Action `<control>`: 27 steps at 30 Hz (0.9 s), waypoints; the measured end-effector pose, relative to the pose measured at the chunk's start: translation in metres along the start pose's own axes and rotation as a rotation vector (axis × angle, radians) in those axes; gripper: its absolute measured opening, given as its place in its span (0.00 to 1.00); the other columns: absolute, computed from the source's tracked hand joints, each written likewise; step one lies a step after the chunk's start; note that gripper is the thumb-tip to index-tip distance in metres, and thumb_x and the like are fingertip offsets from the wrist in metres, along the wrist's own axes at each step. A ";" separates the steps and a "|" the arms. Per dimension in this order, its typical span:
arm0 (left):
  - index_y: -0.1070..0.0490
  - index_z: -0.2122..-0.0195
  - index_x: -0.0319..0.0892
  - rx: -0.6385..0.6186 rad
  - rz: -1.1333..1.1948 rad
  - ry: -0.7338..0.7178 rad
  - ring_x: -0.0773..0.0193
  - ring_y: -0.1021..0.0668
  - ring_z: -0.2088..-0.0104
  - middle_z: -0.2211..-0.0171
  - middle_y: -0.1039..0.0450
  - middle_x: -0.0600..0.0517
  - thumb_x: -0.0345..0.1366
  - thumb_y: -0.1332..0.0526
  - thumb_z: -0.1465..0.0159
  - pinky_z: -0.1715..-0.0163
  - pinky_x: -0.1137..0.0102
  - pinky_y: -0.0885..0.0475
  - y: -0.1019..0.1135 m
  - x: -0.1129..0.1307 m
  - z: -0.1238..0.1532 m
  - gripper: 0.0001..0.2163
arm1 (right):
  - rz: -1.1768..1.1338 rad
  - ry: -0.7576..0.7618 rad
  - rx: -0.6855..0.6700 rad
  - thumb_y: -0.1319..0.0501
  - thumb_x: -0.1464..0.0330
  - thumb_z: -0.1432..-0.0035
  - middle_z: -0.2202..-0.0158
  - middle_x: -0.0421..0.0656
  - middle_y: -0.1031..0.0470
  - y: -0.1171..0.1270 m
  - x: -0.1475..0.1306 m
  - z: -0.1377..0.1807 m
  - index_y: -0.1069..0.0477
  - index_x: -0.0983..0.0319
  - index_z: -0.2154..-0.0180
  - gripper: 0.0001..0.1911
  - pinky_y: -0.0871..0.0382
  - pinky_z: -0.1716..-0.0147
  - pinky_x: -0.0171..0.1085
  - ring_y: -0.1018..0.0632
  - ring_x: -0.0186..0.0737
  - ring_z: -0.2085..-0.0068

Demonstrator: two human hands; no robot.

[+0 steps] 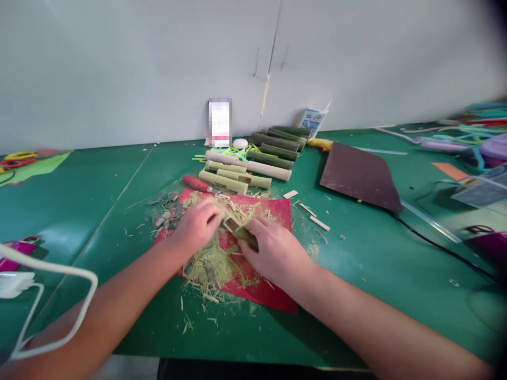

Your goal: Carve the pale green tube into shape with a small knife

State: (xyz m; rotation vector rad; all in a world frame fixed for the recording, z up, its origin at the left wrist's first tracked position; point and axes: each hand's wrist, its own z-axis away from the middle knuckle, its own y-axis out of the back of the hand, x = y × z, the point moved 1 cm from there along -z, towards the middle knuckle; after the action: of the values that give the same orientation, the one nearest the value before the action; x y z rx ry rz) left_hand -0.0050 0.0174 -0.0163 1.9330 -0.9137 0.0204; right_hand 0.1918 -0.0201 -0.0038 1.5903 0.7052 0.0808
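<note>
- The right hand (273, 248) grips one bamboo tube (233, 224) over the red sheet (277, 290); the left hand (202, 221) curls at its far end, and I cannot tell whether it grips.
- Done: an opening shows in the held tube; shavings (214, 264) lie below.
- Three pale tubes (224, 181) lie beyond, at least two notched.
- Seemingly left: at least four dark green tubes (278, 152), skin on.
- One red-handled tool (196, 183) lies far left of the held tube.
</note>
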 end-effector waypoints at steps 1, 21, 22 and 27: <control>0.34 0.75 0.40 -0.021 0.011 -0.011 0.66 0.31 0.72 0.74 0.34 0.52 0.32 0.45 0.37 0.70 0.70 0.35 0.000 0.000 0.000 0.09 | -0.003 0.001 -0.004 0.45 0.68 0.46 0.70 0.41 0.33 0.000 0.000 0.000 0.35 0.63 0.70 0.04 0.46 0.74 0.34 0.34 0.33 0.72; 0.34 0.76 0.40 0.031 -0.057 0.021 0.66 0.31 0.72 0.75 0.35 0.53 0.33 0.45 0.37 0.69 0.70 0.36 0.002 -0.002 0.003 0.10 | -0.014 -0.010 -0.008 0.46 0.67 0.45 0.70 0.43 0.32 0.001 0.000 0.000 0.34 0.63 0.70 0.06 0.45 0.74 0.35 0.33 0.33 0.72; 0.34 0.75 0.40 -0.011 -0.031 0.008 0.66 0.31 0.72 0.75 0.34 0.53 0.33 0.45 0.37 0.69 0.70 0.35 0.001 -0.001 0.003 0.09 | -0.014 -0.009 -0.013 0.46 0.67 0.45 0.70 0.42 0.32 0.001 0.000 0.000 0.34 0.63 0.70 0.06 0.45 0.74 0.35 0.33 0.33 0.72; 0.35 0.76 0.40 0.022 -0.033 -0.006 0.67 0.31 0.73 0.75 0.35 0.53 0.33 0.45 0.37 0.70 0.70 0.35 -0.002 0.005 0.003 0.10 | -0.006 -0.025 -0.015 0.45 0.67 0.45 0.70 0.42 0.32 0.001 0.001 -0.001 0.34 0.63 0.71 0.07 0.45 0.74 0.34 0.33 0.33 0.72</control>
State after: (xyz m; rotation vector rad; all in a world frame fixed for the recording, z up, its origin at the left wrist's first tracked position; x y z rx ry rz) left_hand -0.0016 0.0126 -0.0173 1.9693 -0.8893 0.0053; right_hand 0.1929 -0.0191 -0.0027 1.5724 0.6879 0.0617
